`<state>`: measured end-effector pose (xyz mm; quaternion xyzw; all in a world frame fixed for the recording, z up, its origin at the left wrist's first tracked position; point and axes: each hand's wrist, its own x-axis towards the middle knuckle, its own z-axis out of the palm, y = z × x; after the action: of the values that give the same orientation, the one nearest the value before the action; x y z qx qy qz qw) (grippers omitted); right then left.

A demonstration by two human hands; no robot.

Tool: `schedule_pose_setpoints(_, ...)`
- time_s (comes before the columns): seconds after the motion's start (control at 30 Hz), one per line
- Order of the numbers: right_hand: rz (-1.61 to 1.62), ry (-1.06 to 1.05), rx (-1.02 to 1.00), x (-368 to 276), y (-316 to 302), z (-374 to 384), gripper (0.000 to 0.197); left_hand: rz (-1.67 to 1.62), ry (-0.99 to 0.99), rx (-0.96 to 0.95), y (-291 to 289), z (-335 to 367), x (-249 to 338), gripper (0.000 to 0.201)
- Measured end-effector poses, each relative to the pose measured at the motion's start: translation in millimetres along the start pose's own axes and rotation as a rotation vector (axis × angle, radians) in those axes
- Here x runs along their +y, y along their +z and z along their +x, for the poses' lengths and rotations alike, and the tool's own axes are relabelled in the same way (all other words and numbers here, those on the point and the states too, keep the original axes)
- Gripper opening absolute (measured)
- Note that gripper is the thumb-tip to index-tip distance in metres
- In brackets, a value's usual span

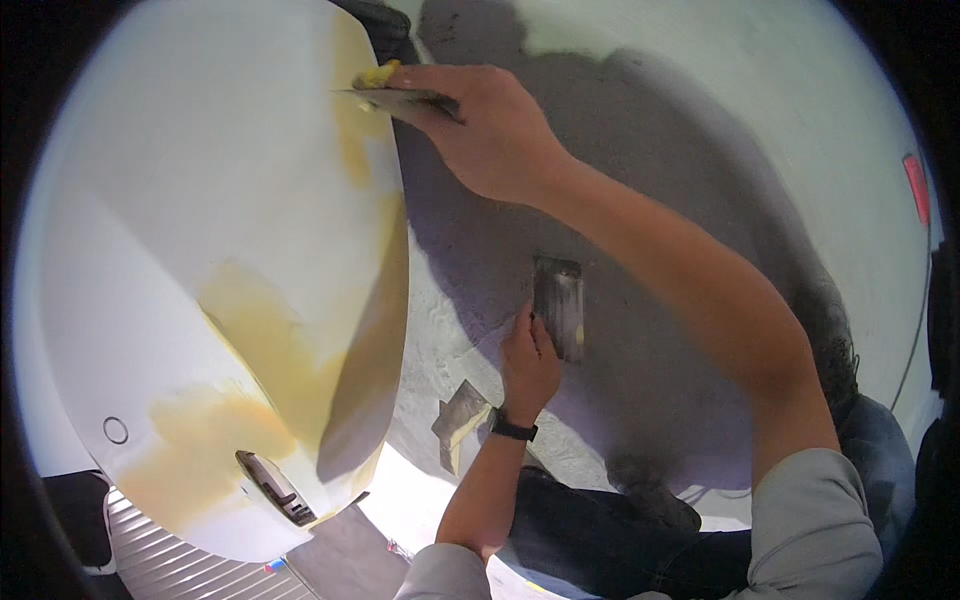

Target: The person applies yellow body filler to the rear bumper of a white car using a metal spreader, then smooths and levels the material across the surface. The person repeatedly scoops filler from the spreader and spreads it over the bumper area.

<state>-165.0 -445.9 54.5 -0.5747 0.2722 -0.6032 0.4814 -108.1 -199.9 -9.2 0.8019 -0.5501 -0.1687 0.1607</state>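
Observation:
A white car door panel (pixel 190 180) fills the left side, with broad smears of yellow filler (pixel 215 445) around the handle recess (pixel 275 488) and along its right edge. My right hand (pixel 495 125) reaches to the top of that edge and grips a thin flat filler spreader (pixel 415 100). A lump of yellow putty (pixel 377 76) sits by its fingertips, over a yellow strip on the panel. Lower down, away from the panel, my left hand (pixel 530 365) wears a dark watch and pinches a rectangular metal plate (pixel 558 308) by its edge.
A folded piece of sheet (pixel 460 425) with a yellowish patch lies on the grey floor (pixel 430 310) beside my left wrist. My bent legs in dark trousers (pixel 610 540) are at the bottom. Ribbed grating (pixel 190 550) shows at lower left; a red object (pixel 915 190) lies far right.

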Motion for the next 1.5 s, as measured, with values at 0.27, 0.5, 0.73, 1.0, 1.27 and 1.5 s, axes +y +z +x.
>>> schedule_pose_setpoints(0.27,0.053,-0.066,0.018,-2,41,-7,0.022,-0.039,-0.146,-0.009,-21,-17,1,0.032)
schedule_pose_setpoints(0.5,-0.049,-0.010,-0.010,0,18,-14,0.023,-0.077,-0.169,-0.040,-18,-18,6,0.030)
schedule_pose_setpoints(0.73,0.078,-0.059,0.100,18,48,23,0.025,-0.069,-0.131,-0.045,-16,-23,4,0.031)
schedule_pose_setpoints(1.0,0.102,0.013,-0.032,-25,29,-45,0.028,-0.121,-0.165,-0.173,-8,-14,10,0.030)
schedule_pose_setpoints(1.27,-0.096,0.000,0.020,6,24,31,0.026,-0.121,-0.168,-0.186,-1,-5,18,0.030)
schedule_pose_setpoints(1.5,0.086,0.005,0.066,-7,42,6,0.029,-0.125,-0.218,-0.216,-6,-14,16,0.028)
